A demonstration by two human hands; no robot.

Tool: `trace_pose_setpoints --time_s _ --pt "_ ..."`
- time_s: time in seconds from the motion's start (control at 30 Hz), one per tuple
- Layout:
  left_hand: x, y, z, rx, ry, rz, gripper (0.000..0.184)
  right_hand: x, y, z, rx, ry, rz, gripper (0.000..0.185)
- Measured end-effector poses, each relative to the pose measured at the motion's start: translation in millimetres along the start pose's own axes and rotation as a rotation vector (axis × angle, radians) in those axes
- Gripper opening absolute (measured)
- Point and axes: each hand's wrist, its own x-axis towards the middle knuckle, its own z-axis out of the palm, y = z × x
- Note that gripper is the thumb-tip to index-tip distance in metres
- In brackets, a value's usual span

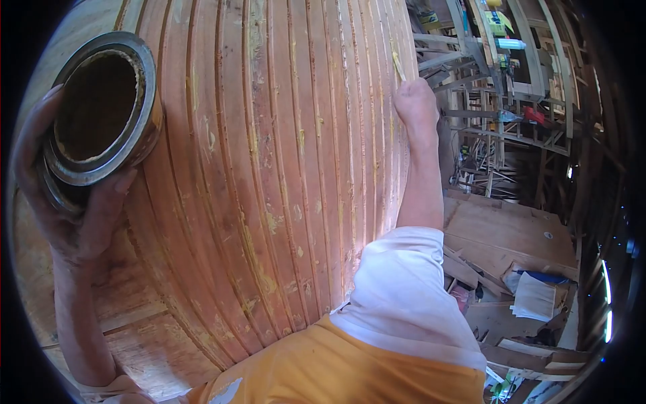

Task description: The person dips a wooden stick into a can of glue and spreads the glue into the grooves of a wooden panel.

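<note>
An open metal can point(149, 124) with a dark inside and a crusted inner rim is gripped in my left hand point(101, 212), fingers wrapped round its side and base. My right hand point(416, 104) is closed at the far right edge of a grooved wooden plank surface point(276, 168). From its fist a thin, narrow tool point(399, 68) points up along a groove; its exact kind is too small to make out. Yellowish filler smears mark many of the grooves and planks.
On the right, below the plank surface, lie a plywood sheet point(505, 229), a pale cloth or paper point(535, 296) and wood scraps. Wooden framing point(498, 135) with assorted items stands at upper right. A plain wooden panel point(151, 350) adjoins the planks at lower left.
</note>
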Motion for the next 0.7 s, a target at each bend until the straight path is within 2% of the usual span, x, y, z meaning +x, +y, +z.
trace_pose_setpoints --time_s 0.2,0.3,0.4,0.5,0.7 --pt "-1.3 3.3 0.7 -0.007 0.006 -0.015 0.081 59.7 -17.8 10.3 0.118 0.001 -0.095 0.040" --pt "0.5 0.8 -2.7 -0.008 -0.032 0.006 0.084 87.0 0.5 38.0 0.193 0.053 -0.122 0.035" --pt "-1.1 -1.5 -2.6 0.020 -0.015 0.016 0.083 55.5 11.2 27.3 0.076 -0.066 -0.092 0.036" --pt "-1.6 -0.5 -0.1 0.028 0.006 0.007 0.081 3.5 10.3 2.1 0.045 -0.018 -0.055 0.037" --pt "0.3 5.4 -7.0 0.128 -0.056 -0.033 0.079 7.3 40.0 21.9 0.224 0.032 -0.142 0.034"
